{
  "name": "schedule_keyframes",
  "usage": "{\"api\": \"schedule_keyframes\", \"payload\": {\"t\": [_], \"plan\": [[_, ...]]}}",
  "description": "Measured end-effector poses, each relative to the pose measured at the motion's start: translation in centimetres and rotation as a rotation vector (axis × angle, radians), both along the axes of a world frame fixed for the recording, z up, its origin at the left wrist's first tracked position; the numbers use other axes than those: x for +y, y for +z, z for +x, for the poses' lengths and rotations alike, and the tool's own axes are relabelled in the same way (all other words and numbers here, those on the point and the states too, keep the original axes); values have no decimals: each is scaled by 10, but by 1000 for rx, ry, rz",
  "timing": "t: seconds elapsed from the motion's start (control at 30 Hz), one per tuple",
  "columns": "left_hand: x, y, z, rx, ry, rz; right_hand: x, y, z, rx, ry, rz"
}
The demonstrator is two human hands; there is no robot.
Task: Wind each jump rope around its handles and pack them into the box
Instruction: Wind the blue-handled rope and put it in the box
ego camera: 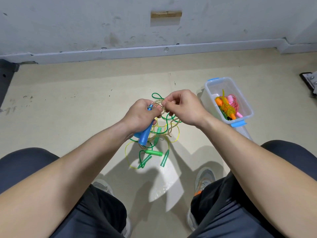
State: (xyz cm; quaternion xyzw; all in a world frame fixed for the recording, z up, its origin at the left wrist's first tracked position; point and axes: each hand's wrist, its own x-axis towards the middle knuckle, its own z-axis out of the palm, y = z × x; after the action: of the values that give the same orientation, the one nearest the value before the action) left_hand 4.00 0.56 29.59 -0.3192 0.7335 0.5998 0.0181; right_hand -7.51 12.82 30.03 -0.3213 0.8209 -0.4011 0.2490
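1. Bare forearms reach out over dark-trousered knees and meet above the floor [68, 103].
2. At their meeting point, the left hand [141, 115] grips a pair of blue handles [145, 135]. Its fingers are curled round them, and the wide butt ends point down and back toward the person.
3. A pale glittery rope [158, 105] loops at the upper end of those handles, between the two hands. Its loose, wavy length hangs down on the right toward the heap below.
4. The right hand [184, 108] sits just beside the left. Its thumb and fingertips are pinched together on the rope's loops.
5. Under both hands lies a tangle of green and yellow ropes [172, 134] on the floor, with green handles [153, 153] scattered through it.
6. To the right of the tangle, near the right wrist, stands the box [221, 79]. It is clear plastic with blue clips and is open at the top.
7. Inside it lie bundled ropes [226, 106] with orange and pink handles.
8. Grey shoes [205, 179] rest on the floor on either side of the person's shadow.
9. Beyond everything, a scuffed grey wall [85, 23] meets the floor along a skirting strip.
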Motion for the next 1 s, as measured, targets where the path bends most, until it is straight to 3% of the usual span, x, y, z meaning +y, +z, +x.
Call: {"api": "schedule_keyframes", "payload": {"t": [0.13,0.3,0.6,0.8,1.0], "plan": [[-3,2,3,14,-28,94,2,2,-2,5,102,65],[-3,3,3,7,-45,214,5,2,-7,-376,176,21],[-3,3,3,35,-101,178,9,-1,-13,-436,245,29],[-5,7,3,43,-163,-10,7,-1,-12,-385,203,-4],[-4,-1,3,4,-44,-42,3,-6,-12,-129,147,-48]]}}
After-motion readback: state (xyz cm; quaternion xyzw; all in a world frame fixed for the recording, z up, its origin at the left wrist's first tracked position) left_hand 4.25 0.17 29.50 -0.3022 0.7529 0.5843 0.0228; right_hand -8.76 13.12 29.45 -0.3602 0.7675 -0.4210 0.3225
